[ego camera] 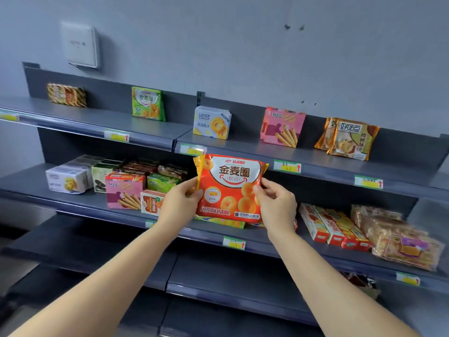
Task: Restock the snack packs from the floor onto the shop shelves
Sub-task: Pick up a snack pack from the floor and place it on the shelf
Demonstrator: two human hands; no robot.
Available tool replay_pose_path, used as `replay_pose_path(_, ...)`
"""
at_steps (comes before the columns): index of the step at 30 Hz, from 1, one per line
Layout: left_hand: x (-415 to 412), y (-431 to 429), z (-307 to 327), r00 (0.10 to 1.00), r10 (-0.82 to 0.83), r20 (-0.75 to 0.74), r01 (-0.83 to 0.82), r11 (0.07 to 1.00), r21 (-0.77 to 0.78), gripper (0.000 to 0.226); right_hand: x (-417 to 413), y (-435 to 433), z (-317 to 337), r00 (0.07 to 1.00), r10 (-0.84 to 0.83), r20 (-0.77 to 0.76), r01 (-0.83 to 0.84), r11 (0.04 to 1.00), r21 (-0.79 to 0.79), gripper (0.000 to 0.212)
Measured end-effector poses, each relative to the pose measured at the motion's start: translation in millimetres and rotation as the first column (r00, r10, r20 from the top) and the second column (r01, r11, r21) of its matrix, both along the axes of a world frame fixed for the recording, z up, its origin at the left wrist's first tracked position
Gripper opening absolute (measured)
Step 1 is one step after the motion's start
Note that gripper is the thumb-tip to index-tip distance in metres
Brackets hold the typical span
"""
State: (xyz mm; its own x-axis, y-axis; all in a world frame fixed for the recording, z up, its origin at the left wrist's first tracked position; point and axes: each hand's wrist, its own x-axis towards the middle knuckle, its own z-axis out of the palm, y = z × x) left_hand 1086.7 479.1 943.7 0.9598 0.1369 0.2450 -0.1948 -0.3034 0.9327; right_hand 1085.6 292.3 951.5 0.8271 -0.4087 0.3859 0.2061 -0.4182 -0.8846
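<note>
Showing red-orange with a white top panel and golden ring biscuits: the snack pack [230, 188] at centre. Standing green at eleven o'clock, a bag [148, 103]; glowing pink at one o'clock, a box [283, 126]. Running dark grey throughout, the shelves [97, 115], carrying yellow-and-green price tags [287, 166].

The orange-red snack pack [230, 188] is upright, its front facing the camera, printed with ring-shaped biscuits, a white panel of brown characters and yellow crimped side edges. It is held off the shelves [80, 203], in front of the middle shelf's gap, its top edge overlapping the upper shelf's front rail, just above a yellow-green pack lying flat there.
</note>
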Motion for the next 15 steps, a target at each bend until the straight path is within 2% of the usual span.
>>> replay_pose_path(5,52.8,54.3,24.9,0.997,0.063,0.05,-0.064,0.998,0.014,0.034,63.8,54.0,23.0,0.997,0.031,0.07,-0.032,0.999,0.019,0.032)
replay_pose_path(15,146.5,157.2,73.1,0.982,0.154,0.111,-0.165,0.982,0.097,0.031,184.3,155.7,62.6,0.98,0.166,0.109,-0.17,0.985,0.034,0.035)
